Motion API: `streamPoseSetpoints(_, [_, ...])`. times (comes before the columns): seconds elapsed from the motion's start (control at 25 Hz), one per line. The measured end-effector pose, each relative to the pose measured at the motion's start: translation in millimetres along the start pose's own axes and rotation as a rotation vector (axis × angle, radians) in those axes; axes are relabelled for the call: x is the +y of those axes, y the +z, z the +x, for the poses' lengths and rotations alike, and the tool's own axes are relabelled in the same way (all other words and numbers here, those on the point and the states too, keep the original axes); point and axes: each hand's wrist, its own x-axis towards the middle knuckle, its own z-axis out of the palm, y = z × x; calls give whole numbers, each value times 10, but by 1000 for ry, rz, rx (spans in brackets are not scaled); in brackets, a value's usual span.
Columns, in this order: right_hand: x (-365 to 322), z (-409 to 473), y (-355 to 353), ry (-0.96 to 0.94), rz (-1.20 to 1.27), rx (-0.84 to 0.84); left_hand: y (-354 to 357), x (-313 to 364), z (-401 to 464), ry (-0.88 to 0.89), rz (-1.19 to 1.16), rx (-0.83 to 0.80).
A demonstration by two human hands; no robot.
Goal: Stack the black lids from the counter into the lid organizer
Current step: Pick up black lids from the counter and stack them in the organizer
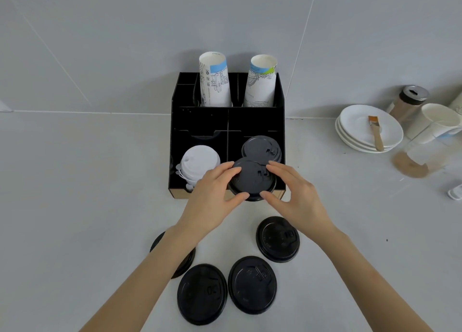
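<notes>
tabletop (75, 181): pale grey, runs back to a grey wall; everything you're working with sits on it.
lid organizer (280, 101): black box, divided, against the wall, straight ahead of you. Two printed paper cups (215, 81) stand upside down in its back slots.
front-left compartment: stack of white lids (197, 162).
front-right compartment: black lids already in (260, 147), top one tilted toward you.
saucers (360, 121): white stack, well off to your right, with a small brush (375, 131) lying on top. Shaker jar (408, 101) and more cups behind them.
loose lids (252, 284): four black ones flat on the tabletop near you. Two side by side at the front, one to the right (277, 239) nearer the organizer, one on the left (183, 259) half hidden under your left forearm.
left hand (212, 196): grip closed on the held lid's left edge, thumb at the near rim, fingers over the far rim.
right hand (295, 194): same grip mirrored on the right edge.
held lid (252, 179): black, pinched between both your hands, over the organizer's front edge at the front-right compartment, just in front of the lids stacked there. Can't tell if it touches them.
</notes>
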Motion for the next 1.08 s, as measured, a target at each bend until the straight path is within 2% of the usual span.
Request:
streamPoseSetpoints(0.48, [164, 540, -40, 115, -96, 152, -87, -17, 914, 111, 54, -157])
streamPoseSetpoints(0.8, [225, 571, 126, 199, -148, 151, 18, -114, 1049, 113, 127, -260])
streamPoseSetpoints(1.08, [225, 567, 185, 198, -205, 159, 97, -135, 1011, 84, 108, -255])
